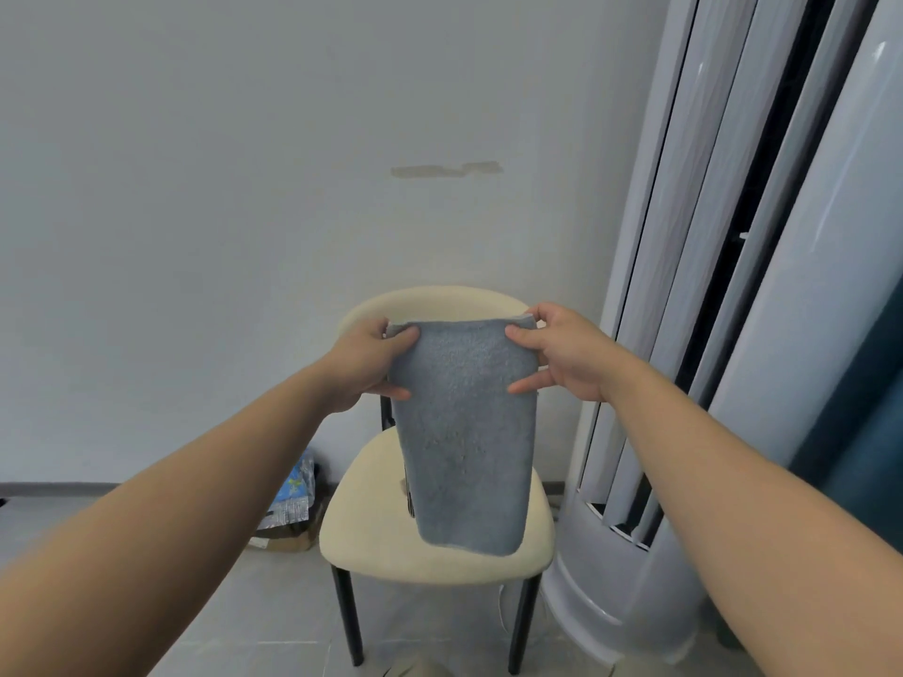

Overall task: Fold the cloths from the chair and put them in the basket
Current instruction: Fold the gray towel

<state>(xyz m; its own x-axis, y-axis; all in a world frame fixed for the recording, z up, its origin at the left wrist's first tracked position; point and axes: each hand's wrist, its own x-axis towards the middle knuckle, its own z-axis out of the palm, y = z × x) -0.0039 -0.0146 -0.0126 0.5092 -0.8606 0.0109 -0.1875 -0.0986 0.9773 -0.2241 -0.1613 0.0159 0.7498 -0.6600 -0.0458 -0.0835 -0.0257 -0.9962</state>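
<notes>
Left hand (371, 364) and right hand (562, 354) are each pinching a top corner of the grey towel (464, 432), hanging it flat above the cream chair (371, 539), seemingly squaring it for folding; basket unseen.

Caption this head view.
Left hand and right hand hold a grey-blue cloth by its top corners before a cream chair.

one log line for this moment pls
stage: folding | left hand: grips grey cloth top-left | right hand: grips top-right | cloth hangs in front of chair
</notes>
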